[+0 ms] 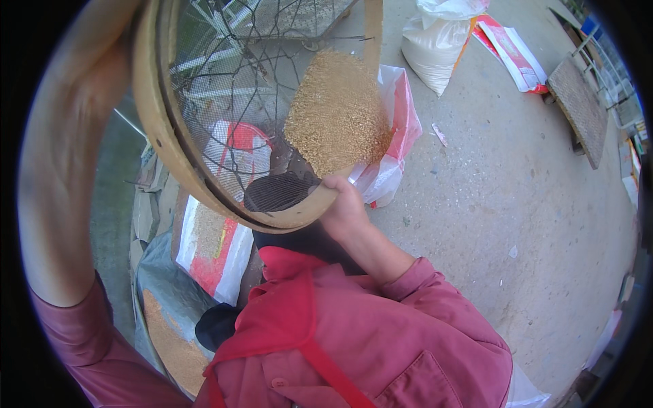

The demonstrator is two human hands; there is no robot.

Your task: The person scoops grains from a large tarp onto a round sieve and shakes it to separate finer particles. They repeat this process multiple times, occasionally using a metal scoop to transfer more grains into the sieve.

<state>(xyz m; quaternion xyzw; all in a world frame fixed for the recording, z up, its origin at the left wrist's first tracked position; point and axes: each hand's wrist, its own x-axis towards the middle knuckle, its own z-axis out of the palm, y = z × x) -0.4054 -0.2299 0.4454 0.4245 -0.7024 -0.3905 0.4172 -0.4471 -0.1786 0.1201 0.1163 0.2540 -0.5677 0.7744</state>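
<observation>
Both of my hands hold a large round sieve point(183, 176) by its wooden rim, and the sieve is tilted. My left hand point(109, 51), blurred, is on the rim at the upper left, its fingers partly hidden. At the near right side, my right hand point(344, 204) grips the rim with the thumb on top. A heap of tan grain point(336, 112) lies toward the right side, while the wire mesh point(209, 92) on the left is bare, crossed by dark support wires. Under the right side stands a white and red woven plastic sack point(400, 120); its mouth is mostly hidden.
A tied, filled white sack point(433, 46) stands at the back, near a flattened sack point(512, 53). Flatbed trolleys are at the right point(581, 109) and top point(301, 18). On the lower left, a grey tarp point(171, 273) bears loose grain point(173, 341) beside a red-white sack point(214, 255).
</observation>
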